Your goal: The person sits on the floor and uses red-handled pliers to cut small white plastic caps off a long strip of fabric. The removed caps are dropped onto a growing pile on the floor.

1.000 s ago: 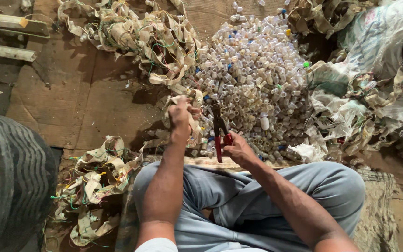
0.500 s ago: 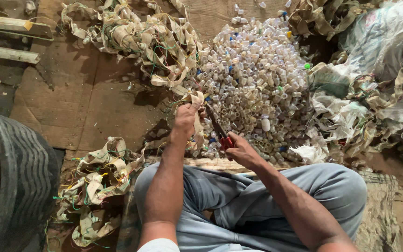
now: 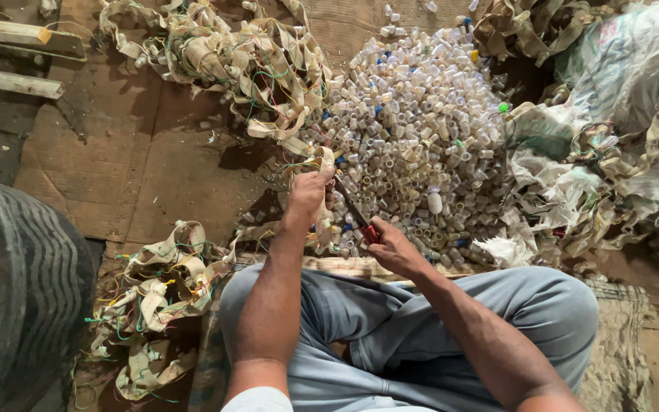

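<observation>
Person seated cross-legged on the floor, grey-blue trousers (image 3: 436,328), view straight down. Left hand (image 3: 308,192) raised in front of the knees, fingers closed around a dirty beige strip of webbing with thin green wires (image 3: 320,162); the strip runs up from the fist toward the big tangled heap of the same beige strips and wires (image 3: 223,61) lying on the brown cardboard sheet (image 3: 108,175).

Right hand (image 3: 394,248) lower and to the right, just above the knee, gripped around the red handles of a pair of small cutters (image 3: 360,217). The dark blades point up and left, their tip meeting the strip just beside the left hand; whether the blades are closed on it cannot be told.

Directly beyond both hands: a large mound of small translucent white plastic caps (image 3: 421,130), a few blue, green and yellow ones mixed in.

Left of the knee, a smaller pile of cut beige strips with green wire (image 3: 154,297). Far left, a dark ribbed tub (image 3: 32,290). Right side, crumpled pale plastic sacking (image 3: 619,137).
</observation>
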